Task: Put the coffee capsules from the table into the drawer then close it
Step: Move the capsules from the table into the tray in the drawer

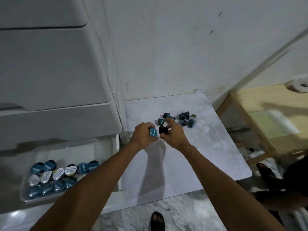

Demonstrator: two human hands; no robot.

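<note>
My left hand (144, 133) is closed around a blue-lidded coffee capsule (153, 132), held just above the white marble table (208, 147). Beside it, my right hand (173, 134) pinches a black capsule (163, 129) between thumb and fingers. Several more dark blue capsules (186, 120) lie loose in a cluster on the table just beyond my right hand. The open drawer (25, 189) sits low at the left, with several blue and silver-lidded capsules (61, 175) packed inside it.
White plastic drawer units (50, 72) stack above the open drawer against the wall. A wooden frame shelf (266, 114) stands to the right of the table. My sandalled foot (157, 220) shows on the marble floor below.
</note>
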